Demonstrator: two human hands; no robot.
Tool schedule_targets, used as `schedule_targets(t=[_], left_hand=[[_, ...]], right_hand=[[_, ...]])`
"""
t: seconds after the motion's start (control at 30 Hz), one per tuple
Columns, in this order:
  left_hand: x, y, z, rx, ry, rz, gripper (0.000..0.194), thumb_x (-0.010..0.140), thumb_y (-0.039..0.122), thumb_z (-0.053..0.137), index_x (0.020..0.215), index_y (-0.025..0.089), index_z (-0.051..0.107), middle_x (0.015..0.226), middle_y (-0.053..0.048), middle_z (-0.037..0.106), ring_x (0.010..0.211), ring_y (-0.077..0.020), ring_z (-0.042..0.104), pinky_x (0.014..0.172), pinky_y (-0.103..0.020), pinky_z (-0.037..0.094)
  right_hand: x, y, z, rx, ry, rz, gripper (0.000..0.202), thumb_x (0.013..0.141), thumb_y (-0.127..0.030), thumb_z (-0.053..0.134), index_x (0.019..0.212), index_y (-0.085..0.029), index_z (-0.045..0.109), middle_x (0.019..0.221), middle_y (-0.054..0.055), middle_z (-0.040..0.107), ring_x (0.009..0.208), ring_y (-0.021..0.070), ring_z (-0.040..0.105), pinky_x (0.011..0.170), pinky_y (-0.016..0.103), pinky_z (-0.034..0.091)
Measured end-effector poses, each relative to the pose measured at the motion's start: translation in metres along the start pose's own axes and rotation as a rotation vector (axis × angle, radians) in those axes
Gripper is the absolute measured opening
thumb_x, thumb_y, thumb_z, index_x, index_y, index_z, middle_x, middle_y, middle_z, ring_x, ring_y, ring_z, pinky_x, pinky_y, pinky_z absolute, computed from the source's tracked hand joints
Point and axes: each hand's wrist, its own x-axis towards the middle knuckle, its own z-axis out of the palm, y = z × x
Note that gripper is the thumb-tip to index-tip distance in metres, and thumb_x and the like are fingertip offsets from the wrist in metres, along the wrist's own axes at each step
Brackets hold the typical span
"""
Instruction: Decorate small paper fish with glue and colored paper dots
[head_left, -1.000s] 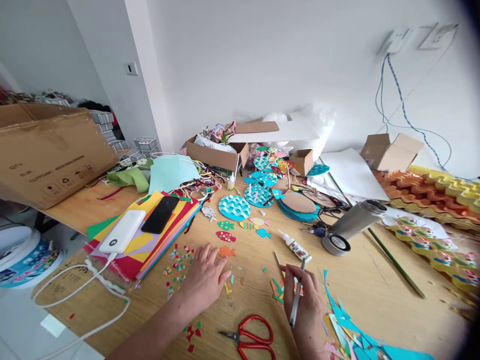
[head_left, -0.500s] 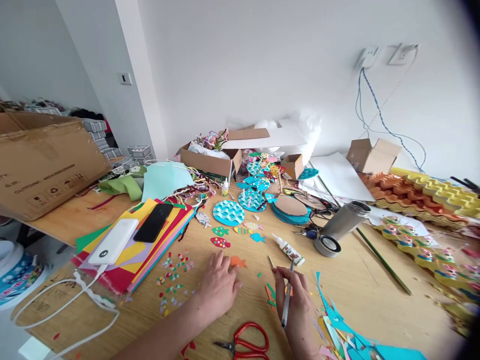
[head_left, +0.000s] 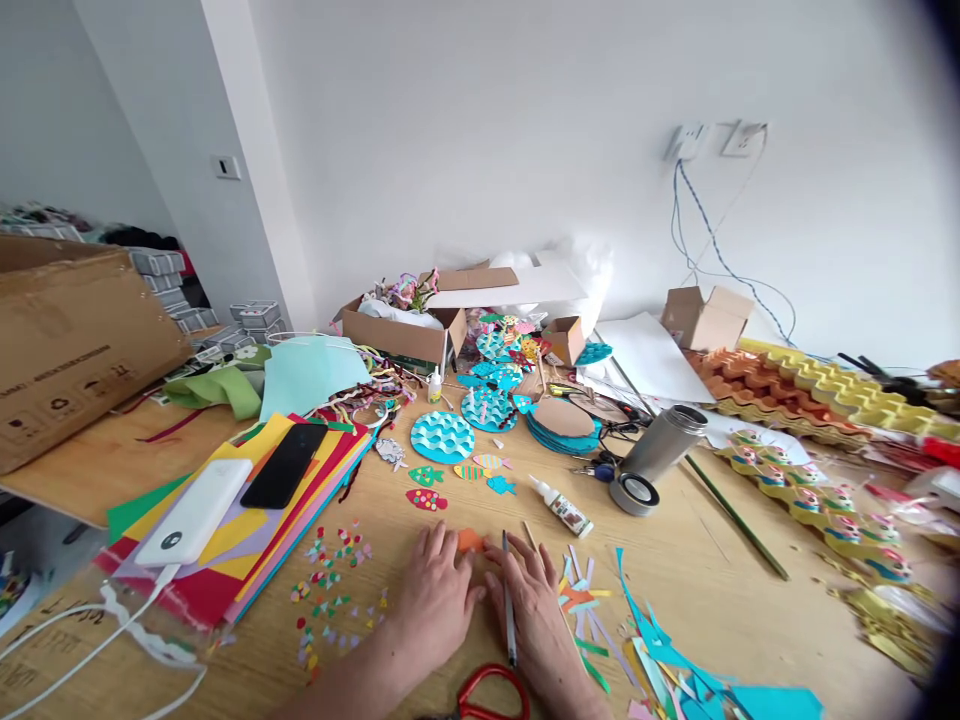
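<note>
My left hand [head_left: 437, 590] lies on the table with its fingers stretched out, the fingertips beside an orange paper fish [head_left: 471, 540]. From the other side my right hand [head_left: 541, 610] reaches the fish, its fingertips at the fish's edge. A pen [head_left: 510, 625] is tucked between the right hand's fingers, and a thin wooden stick [head_left: 529, 533] sticks out past them. Red-handled scissors [head_left: 469, 683] lie below the hands, partly cut off by the frame. Beyond are decorated paper fish, such as a red dotted one [head_left: 427, 499], and a white glue bottle [head_left: 561, 507].
Small paper bits [head_left: 330, 580] are scattered on the left, near stacked coloured paper [head_left: 247, 560] with a phone [head_left: 285, 465] and a power bank [head_left: 195, 512]. Paper strips [head_left: 675, 655] lie on the right. A metal flask [head_left: 666, 445] and blue wavy discs [head_left: 442, 437] stand farther back.
My right hand has moved left and down flat beside my left hand, at the orange fish, the pen still in it. Paper strips where it was now show. The view has shifted right.
</note>
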Motion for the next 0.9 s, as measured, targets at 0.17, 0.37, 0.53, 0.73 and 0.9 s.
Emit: schedule_targets(t=[0.17, 0.37, 0.53, 0.73, 0.9], left_hand=[[0.0021, 0.0002, 0.0035, -0.012, 0.044, -0.006, 0.026, 0.09, 0.027, 0.054, 0.108, 0.014, 0.068, 0.123, -0.017, 0.061, 0.124, -0.0346, 0.047, 0.105, -0.054, 0.037], [0.0024, 0.0015, 0.0036, -0.015, 0.058, -0.002, 0.024, 0.09, 0.025, 0.054, 0.107, 0.013, 0.067, 0.121, -0.018, 0.062, 0.119, -0.0342, 0.05, 0.102, -0.054, 0.039], [0.0026, 0.0033, -0.0005, 0.006, 0.006, -0.012, 0.024, 0.089, 0.023, 0.055, 0.107, 0.013, 0.067, 0.125, -0.018, 0.06, 0.122, -0.0338, 0.049, 0.105, -0.052, 0.037], [0.0019, 0.0022, -0.0043, -0.02, -0.004, -0.003, 0.023, 0.09, 0.023, 0.054, 0.107, 0.013, 0.066, 0.124, -0.017, 0.059, 0.121, -0.0329, 0.048, 0.105, -0.052, 0.036], [0.0008, -0.0004, -0.0038, -0.028, 0.005, -0.007, 0.023, 0.091, 0.025, 0.053, 0.109, 0.016, 0.063, 0.12, -0.014, 0.059, 0.118, -0.0316, 0.048, 0.102, -0.051, 0.038]], right_hand=[[0.0028, -0.0003, 0.0009, -0.021, -0.021, -0.01, 0.05, 0.089, -0.01, 0.043, 0.136, -0.026, 0.05, 0.124, 0.008, 0.066, 0.134, 0.0298, 0.044, 0.11, 0.06, 0.031], [0.0017, 0.0024, 0.0067, -0.039, 0.023, 0.018, 0.057, 0.087, -0.008, 0.041, 0.141, -0.028, 0.045, 0.13, 0.008, 0.062, 0.134, 0.0286, 0.044, 0.109, 0.06, 0.032], [0.0027, 0.0006, 0.0031, -0.023, -0.031, 0.023, 0.054, 0.083, -0.005, 0.043, 0.13, -0.029, 0.055, 0.124, 0.006, 0.066, 0.134, 0.0292, 0.044, 0.11, 0.062, 0.029], [0.0028, -0.0016, 0.0011, 0.001, -0.038, 0.023, 0.05, 0.086, -0.006, 0.042, 0.129, -0.028, 0.054, 0.124, 0.006, 0.066, 0.136, 0.0307, 0.04, 0.109, 0.064, 0.029], [-0.0005, -0.0023, -0.001, 0.106, 0.157, 0.072, 0.041, 0.094, -0.015, 0.042, 0.132, -0.028, 0.05, 0.132, 0.009, 0.058, 0.136, 0.0297, 0.039, 0.106, 0.059, 0.036]])
